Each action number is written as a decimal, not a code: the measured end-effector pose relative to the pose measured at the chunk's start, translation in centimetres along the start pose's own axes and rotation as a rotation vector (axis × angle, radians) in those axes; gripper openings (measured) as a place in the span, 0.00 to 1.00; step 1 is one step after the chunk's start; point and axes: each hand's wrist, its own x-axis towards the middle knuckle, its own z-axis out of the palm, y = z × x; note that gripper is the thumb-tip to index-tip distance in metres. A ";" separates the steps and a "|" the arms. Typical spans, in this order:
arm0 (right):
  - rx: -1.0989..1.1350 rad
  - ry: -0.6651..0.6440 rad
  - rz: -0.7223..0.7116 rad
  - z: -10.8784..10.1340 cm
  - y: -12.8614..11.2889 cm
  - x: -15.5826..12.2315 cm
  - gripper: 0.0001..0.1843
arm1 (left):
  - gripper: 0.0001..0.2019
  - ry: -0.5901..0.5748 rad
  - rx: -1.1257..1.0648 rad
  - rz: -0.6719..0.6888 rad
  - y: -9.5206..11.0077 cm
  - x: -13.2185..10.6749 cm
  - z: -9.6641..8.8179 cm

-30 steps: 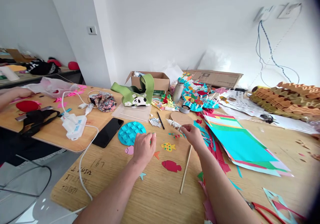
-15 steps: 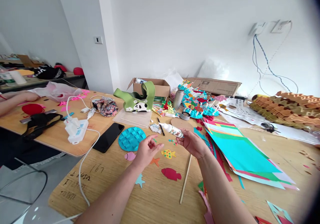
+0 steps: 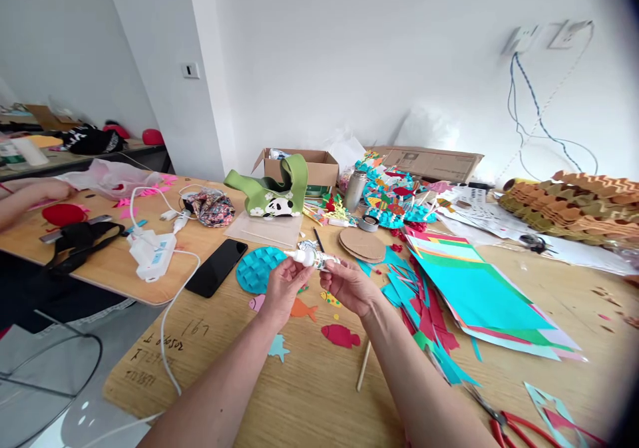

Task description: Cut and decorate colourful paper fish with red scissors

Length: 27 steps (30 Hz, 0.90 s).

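Head view: left hand [image 3: 283, 288] and right hand [image 3: 348, 286] grip white glue bottle [image 3: 313, 257], fingers [image 3: 301, 266] curled around it, above teal paper disc [image 3: 256, 269].

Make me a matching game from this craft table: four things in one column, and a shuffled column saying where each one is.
Things:
1. white glue tube
2. black smartphone
3. red paper fish
4. cardboard disc

Places:
A. just below a roll of tape
B. left of the teal woven paper disc
C. held by the left hand and right hand
D. on the table below the right hand

Pairs: 1-C, 2-B, 3-D, 4-A
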 end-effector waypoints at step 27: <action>-0.494 0.541 -0.298 -9.4 -3.9 -0.5 0.21 | 0.08 -0.260 1.060 0.260 -3.0 -0.5 -1.0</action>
